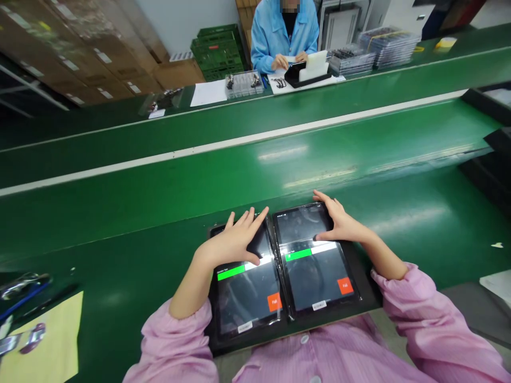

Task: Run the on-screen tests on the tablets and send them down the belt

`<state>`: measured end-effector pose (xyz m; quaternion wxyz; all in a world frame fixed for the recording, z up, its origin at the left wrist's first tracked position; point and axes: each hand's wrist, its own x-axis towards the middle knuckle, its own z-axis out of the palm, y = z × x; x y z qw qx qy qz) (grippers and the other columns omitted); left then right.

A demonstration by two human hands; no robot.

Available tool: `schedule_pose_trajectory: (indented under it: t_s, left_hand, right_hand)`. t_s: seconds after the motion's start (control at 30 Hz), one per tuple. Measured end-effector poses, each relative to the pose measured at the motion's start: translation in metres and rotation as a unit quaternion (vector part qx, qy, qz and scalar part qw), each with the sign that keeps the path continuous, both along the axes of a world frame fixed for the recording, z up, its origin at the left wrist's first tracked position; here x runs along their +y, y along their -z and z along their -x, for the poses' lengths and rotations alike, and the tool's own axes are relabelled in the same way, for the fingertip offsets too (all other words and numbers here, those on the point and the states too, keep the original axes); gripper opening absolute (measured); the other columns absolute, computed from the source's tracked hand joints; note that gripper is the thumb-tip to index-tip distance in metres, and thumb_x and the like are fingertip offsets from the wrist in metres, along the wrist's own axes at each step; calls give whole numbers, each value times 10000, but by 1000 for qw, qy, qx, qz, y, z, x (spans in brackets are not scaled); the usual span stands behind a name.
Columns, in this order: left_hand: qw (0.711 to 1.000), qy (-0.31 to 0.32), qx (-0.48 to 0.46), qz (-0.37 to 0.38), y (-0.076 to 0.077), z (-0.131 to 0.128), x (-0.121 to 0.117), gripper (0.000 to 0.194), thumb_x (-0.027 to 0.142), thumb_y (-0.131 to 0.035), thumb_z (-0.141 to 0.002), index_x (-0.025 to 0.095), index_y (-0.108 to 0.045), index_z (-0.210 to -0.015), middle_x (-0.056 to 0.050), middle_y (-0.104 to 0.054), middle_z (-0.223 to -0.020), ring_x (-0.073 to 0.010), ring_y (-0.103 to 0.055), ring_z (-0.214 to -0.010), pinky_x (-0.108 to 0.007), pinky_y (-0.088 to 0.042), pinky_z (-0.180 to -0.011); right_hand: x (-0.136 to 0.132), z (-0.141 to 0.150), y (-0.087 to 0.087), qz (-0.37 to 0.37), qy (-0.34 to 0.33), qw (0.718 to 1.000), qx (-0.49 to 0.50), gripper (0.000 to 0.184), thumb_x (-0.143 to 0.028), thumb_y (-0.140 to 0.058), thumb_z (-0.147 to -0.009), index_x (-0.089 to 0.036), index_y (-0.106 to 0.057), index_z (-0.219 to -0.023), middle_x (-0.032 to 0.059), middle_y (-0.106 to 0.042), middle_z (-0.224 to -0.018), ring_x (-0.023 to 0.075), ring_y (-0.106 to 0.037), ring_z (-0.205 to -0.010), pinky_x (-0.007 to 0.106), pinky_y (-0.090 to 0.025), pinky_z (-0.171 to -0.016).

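Two tablets lie side by side on a black mat [369, 282] at the front edge of the green bench. Across the upper part of the left tablet [249, 298] rests my left hand [235, 239], its fingers spread. My right hand [339, 222] is at the upper right corner of the right tablet [315, 279], thumb over the screen and fingers past the edge, holding nothing. Both screens are lit, with a green and white bar and a red "Fail" button. Clear film seems to cover the tablets. The left tablet's upper portion is partly hidden by my hand.
Pens [27, 298] and a yellow sheet [59, 340] lie at the left. A green conveyor [223, 178] with a pale rail runs beyond the bench. Across it sits a co-worker [271, 32] in blue, near stacked clear trays [389, 48]. Black trays [489, 109] stand at the right.
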<state>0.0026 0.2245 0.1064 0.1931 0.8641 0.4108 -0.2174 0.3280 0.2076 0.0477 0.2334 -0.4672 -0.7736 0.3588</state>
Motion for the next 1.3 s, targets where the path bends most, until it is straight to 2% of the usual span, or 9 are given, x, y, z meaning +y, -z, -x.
schedule_pose_trajectory:
  t_s: [0.13,0.33,0.4,0.5,0.63,0.73,0.83,1.07,1.3]
  left_hand:
    - [1000,-9,7,-20,0,-2,-4,1275,410,-767,-764,239,236,-1532,-301,9,-1594,-411,-4,-1493,-662,-94,-1157]
    - [998,-3,-30,46,-8,10,5,1212,435,-722,-803,254,228,-1533,-239,-16,-1626,-356,-39,-1513,-647,-66,-1174]
    - [999,-6,-29,42,-8,9,5,1149,444,-733,-801,262,112,-1558,-246,-13,-1626,-362,-16,-1513,-656,-64,-1170]
    - [999,-5,-20,33,-5,4,2,937,455,-772,-778,281,-219,-1514,-248,-18,-1629,-393,33,-1504,-673,-67,-1161]
    - [999,-3,-29,30,-1,-1,-2,741,490,-795,-755,298,-436,-1374,-198,39,-1645,-454,41,-1485,-697,-85,-1151]
    - [999,-17,-22,23,-1,-5,-4,728,494,-805,-745,290,-474,-1359,-206,30,-1645,-480,31,-1476,-701,-102,-1149]
    - [999,-22,-22,9,-1,-8,-5,725,512,-806,-738,296,-496,-1357,-217,-17,-1644,-498,-7,-1471,-713,-113,-1139]
    - [1000,4,-4,-25,-2,-13,-2,645,519,-779,-769,318,-541,-1334,-217,-206,-1621,-495,-175,-1463,-735,-135,-1118]
    - [999,2,5,-36,-7,-13,0,448,398,-694,-880,312,-576,-1304,-199,-309,-1589,-460,-274,-1447,-700,-222,-1116]
  right_hand:
    - [0,-3,-1,-14,-40,999,-33,1219,-483,-818,-726,-315,45,-1570,158,-193,-1595,390,-171,-1467,667,21,-1151]
    - [-1,-5,-3,-15,-69,996,-54,1272,-508,-847,-697,-316,57,-1571,163,-148,-1594,400,-100,-1478,681,24,-1143]
    - [-1,-5,-4,-15,-80,995,-63,1265,-524,-848,-695,-307,35,-1574,173,-148,-1586,406,-71,-1479,691,37,-1137]
    - [0,-8,-5,-15,-84,995,-46,1220,-536,-840,-698,-289,-26,-1573,175,-143,-1571,398,-63,-1479,661,-36,-1163]
    - [0,-23,-8,-20,3,1000,-18,912,-444,-826,-709,-283,-331,-1457,130,-283,-1452,360,-242,-1419,563,-256,-1168]
    - [-3,-36,-8,-4,100,990,-96,510,-370,-823,-708,-277,-586,-1149,105,-406,-1291,376,-373,-1296,609,-345,-1096]
    - [-6,-42,-7,31,93,983,-158,304,-351,-845,-693,-262,-670,-926,107,-453,-1252,400,-410,-1234,640,-395,-1024]
    - [-13,-33,-5,22,127,975,-178,197,-362,-871,-674,-272,-747,-798,103,-480,-1277,423,-393,-1223,667,-402,-976]
    - [-22,-22,-14,11,157,967,-199,170,-241,-851,-683,-269,-736,-806,93,-452,-1313,429,-351,-1254,669,-376,-979]
